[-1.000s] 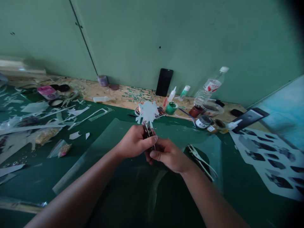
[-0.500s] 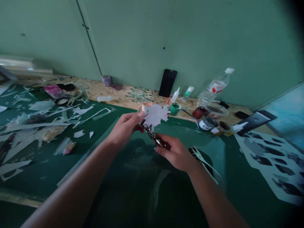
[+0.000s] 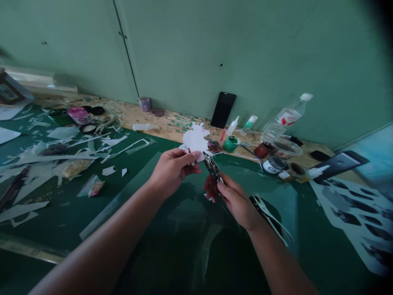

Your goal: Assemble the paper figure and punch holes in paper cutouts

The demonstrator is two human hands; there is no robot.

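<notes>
My left hand [image 3: 172, 170] pinches a white cut-out shape [image 3: 195, 140] with jagged edges and holds it up above the green mat. My right hand [image 3: 236, 200] is closed round the red handles of a small metal plier-like tool [image 3: 212, 167], whose jaws point up toward the lower right edge of the cut-out. The two hands are a little apart over a clear plastic sheet [image 3: 144, 184] lying on the green mat [image 3: 61, 205].
Another pair of pliers [image 3: 268, 213] lies on the mat right of my right hand. Paint jars [image 3: 273, 164], glue bottles [image 3: 232, 125], a water bottle [image 3: 285, 116] and a black phone [image 3: 223, 109] stand along the back. Paper scraps [image 3: 61, 143] litter the left; a printed sheet [image 3: 356, 196] lies right.
My hands have come apart: the left lifted the white cut-out away and turned it, while the right drew the tool off to the right, jaws now beside the shape.
</notes>
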